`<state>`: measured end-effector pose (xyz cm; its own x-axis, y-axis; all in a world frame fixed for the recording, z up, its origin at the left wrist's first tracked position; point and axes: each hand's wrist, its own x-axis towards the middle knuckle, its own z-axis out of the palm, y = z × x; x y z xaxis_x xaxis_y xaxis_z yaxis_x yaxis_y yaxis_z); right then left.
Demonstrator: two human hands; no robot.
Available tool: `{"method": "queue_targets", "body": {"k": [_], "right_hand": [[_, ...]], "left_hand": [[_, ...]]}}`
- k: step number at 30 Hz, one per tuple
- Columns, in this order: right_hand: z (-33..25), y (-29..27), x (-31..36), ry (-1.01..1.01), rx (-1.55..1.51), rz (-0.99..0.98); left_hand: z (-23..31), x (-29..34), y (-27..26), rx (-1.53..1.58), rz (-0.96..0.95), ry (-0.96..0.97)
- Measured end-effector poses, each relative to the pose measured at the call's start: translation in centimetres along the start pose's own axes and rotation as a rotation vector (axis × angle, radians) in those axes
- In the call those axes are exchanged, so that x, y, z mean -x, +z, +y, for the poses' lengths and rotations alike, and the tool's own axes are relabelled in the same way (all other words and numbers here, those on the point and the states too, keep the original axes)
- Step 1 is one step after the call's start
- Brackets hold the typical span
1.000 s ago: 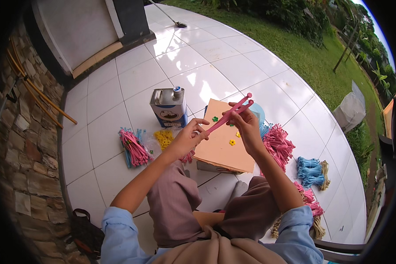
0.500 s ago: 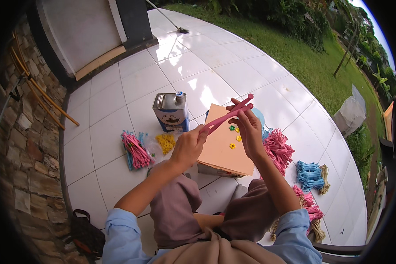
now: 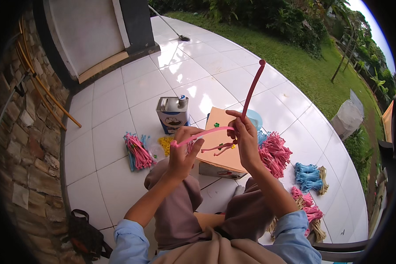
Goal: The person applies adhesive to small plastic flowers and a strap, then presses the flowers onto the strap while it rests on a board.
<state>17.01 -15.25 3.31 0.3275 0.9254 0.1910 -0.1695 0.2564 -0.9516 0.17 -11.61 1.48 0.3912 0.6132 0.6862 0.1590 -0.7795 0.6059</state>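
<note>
A bright pink strap [image 3: 211, 130] with round knobbed ends arches between my two hands. My left hand [image 3: 180, 160] is closed round its left end, the thumb standing a little off. In a pinch, my right hand [image 3: 246, 143] holds its other end together with a darker pink strap [image 3: 253, 88] that sticks up to a round tip. Thin pink ends [image 3: 218, 148] hang below the right fingers. Beneath is a box with a peach-coloured top [image 3: 218, 116], where a green flower-shaped piece [image 3: 216, 125] lies; my hand and the straps partly cover the yellow pieces.
A metal can [image 3: 173, 115] stands beyond the box. To the left lie a pink and blue strap bundle [image 3: 138, 152] and yellow pieces [image 3: 165, 144]. On the right are a pink bundle [image 3: 275, 152], blue bundles [image 3: 310, 178] and a light blue round item [image 3: 255, 119].
The two pink straps, earlier lying together between my hands, have spread apart. One now points upward from my right hand, while the other bends across to my left.
</note>
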Motion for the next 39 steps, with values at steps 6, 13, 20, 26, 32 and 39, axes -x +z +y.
{"method": "queue_targets", "body": {"k": [6, 13, 20, 26, 32, 39], "right_hand": [[-7.5, -4.2, -0.7, 0.032, 0.22, -0.081], [-11.7, -9.4, -1.3, 0.097, 0.639, -0.268], [-6.6, -14.9, -2.7, 0.156, 0.731, -0.46], [-1.4, -18.7, -2.9, 0.309, 0.869, -0.47], [2.6, -22.7, -3.7, 0.197, 0.852, -0.435], [-4.7, -23.5, -4.7, 0.173, 0.97, -0.377]], "left_hand": [[0.4, -2.9, -4.7, 0.364, 0.474, -0.225], [5.3, -8.2, -2.8, 0.326, 0.309, 0.196], [3.4, -10.5, 8.2, -0.442, -0.331, 0.717], [-5.3, -8.5, 15.0, -0.184, -0.668, 0.557], [-10.5, -6.7, 19.5, 0.018, -0.767, 0.328], [-8.6, -9.7, 20.9, 0.302, -0.648, 0.237]]}}
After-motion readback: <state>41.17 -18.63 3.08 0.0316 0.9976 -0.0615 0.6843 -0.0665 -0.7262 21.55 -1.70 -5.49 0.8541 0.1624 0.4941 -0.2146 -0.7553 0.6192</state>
